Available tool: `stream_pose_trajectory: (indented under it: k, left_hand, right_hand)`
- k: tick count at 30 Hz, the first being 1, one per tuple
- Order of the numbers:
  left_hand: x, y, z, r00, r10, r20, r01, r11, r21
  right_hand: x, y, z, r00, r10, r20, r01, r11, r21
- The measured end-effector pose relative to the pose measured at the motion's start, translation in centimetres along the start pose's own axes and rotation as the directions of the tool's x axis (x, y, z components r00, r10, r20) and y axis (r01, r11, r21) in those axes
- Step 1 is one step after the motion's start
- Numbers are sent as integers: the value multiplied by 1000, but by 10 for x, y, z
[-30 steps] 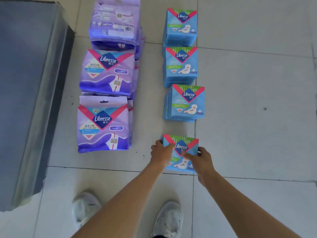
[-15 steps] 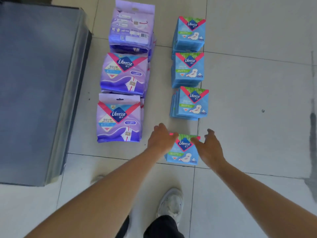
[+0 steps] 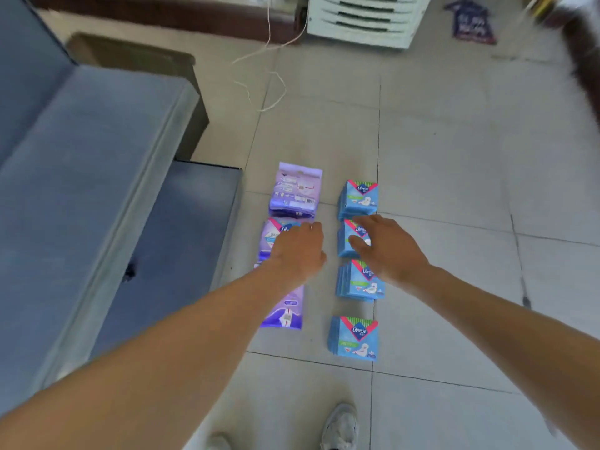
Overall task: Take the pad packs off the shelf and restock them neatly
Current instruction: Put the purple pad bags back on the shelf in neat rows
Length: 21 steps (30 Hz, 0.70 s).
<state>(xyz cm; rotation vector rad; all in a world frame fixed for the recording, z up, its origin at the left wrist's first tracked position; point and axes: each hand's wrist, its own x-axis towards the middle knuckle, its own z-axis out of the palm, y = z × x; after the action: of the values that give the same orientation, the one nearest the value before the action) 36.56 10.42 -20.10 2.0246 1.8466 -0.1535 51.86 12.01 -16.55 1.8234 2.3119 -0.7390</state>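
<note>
Two columns of pad packs lie on the tiled floor. The left column holds purple packs: a far one (image 3: 296, 190), a middle one (image 3: 272, 233) and a near one (image 3: 285, 311), both partly hidden by my left arm. The right column holds several stacks of blue packs, from the far stack (image 3: 358, 198) to the nearest stack (image 3: 354, 339). My left hand (image 3: 300, 250) hovers over the purple packs with loose fingers, holding nothing. Empty too, my right hand (image 3: 386, 248) is spread above the second blue stack (image 3: 345, 243).
A grey metal shelf (image 3: 97, 196) fills the left side. A white slatted unit (image 3: 363, 17) and a loose cord (image 3: 266, 82) lie at the far end. My shoe (image 3: 341, 427) stands near the bottom edge. Bare tiles stretch to the right.
Both hands let go of the nearest blue stack and rose forward over the farther packs. The view has tilted up, showing more of the room.
</note>
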Motion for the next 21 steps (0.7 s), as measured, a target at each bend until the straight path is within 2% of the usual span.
stream_pose_trajectory:
  k: [3,6,10,15,21]
  left_hand:
    - [-15,-19,-51,993,88,-77,-82,993,83]
    - [-33,-34,-79,981,159,-106,-148,983,108]
    - [-47,-50,-89,974,206,-90,-198,976,92]
    - [-55,-71,-85,978,188,-90,-186,982,24]
    - [-62,-95,-75,990,133,-50,-135,990,-47]
  right_hand:
    - [-12,-41,-37,998,-16,-59,13,999,-46]
    - [-27,-69,-52,994,18,-107,-19,1000,-14]
    - [-49,-81,-50,996,71,-45,-74,995,-66]
    - [-76,-77,-39,992,123,23,-118,981,-151]
    - [-79,-76,-37,984,179,4,-175,970,-168]
